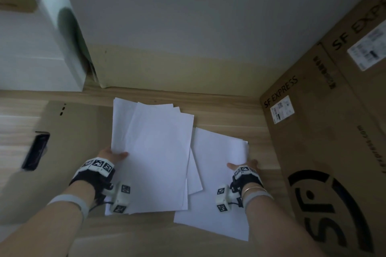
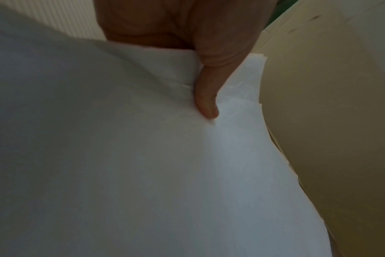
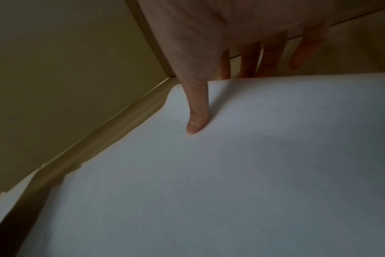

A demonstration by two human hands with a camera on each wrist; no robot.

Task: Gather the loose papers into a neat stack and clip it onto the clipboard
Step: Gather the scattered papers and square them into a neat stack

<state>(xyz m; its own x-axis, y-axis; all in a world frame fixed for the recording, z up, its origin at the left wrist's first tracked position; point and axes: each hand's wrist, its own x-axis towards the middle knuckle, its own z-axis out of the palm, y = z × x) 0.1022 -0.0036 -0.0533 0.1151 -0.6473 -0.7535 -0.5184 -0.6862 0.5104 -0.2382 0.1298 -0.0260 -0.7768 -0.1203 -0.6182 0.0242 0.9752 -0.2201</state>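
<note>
Several loose white sheets lie fanned in two bunches on the wooden floor. My left hand (image 1: 118,155) pinches the left bunch (image 1: 154,152) at its left edge, thumb (image 2: 205,97) on top of the sheets (image 2: 143,165) and fingers hidden beneath. My right hand (image 1: 242,164) holds the right bunch (image 1: 217,183) at its right edge, thumb (image 3: 197,114) pressed on the top sheet (image 3: 231,182), fingers (image 3: 270,59) behind the edge. The left bunch overlaps the right one. A brown clipboard (image 1: 79,131) lies flat at left, partly under the papers, its black clip (image 1: 35,151) at the left end.
A large SF Express cardboard box (image 1: 325,131) stands close on the right, just beyond my right hand. A pale wall (image 1: 188,48) with a wooden skirting runs behind the papers. A white box (image 1: 54,27) stands at back left.
</note>
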